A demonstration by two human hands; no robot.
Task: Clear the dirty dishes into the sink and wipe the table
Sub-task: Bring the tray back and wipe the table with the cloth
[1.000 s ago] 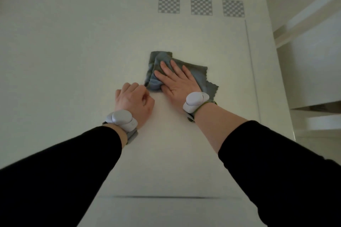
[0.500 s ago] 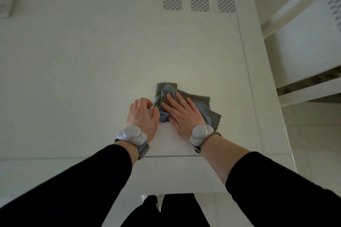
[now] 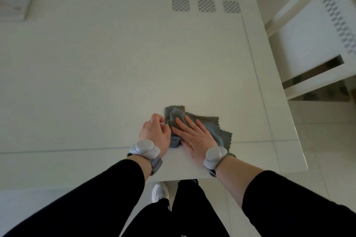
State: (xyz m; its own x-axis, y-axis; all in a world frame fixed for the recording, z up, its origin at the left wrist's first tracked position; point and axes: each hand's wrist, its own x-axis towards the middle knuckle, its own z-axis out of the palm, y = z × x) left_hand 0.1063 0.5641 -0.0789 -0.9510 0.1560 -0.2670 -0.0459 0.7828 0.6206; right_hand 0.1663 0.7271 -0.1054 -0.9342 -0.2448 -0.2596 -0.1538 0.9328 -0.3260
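I kept the crumpled grey-green cloth (image 3: 200, 129) near the front edge of the glossy white bench (image 3: 96, 73), right of centre, so, as I judged it, the wiping could finish there; no dishes showed. My right hand (image 3: 194, 136) lay spread flat on it, pressing down, while my left hand (image 3: 154, 132) rested loosely curled just beside its left edge, holding nothing.

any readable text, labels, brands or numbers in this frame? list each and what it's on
None readable.
Three checkerboard squares on the table: pattern only, no characters.
Checkered strip on the white chair: pattern only.
Wrist devices, left and right: no legible mark; a small spot on the left one is too small to read.
Grey cloth: no tag or print visible.
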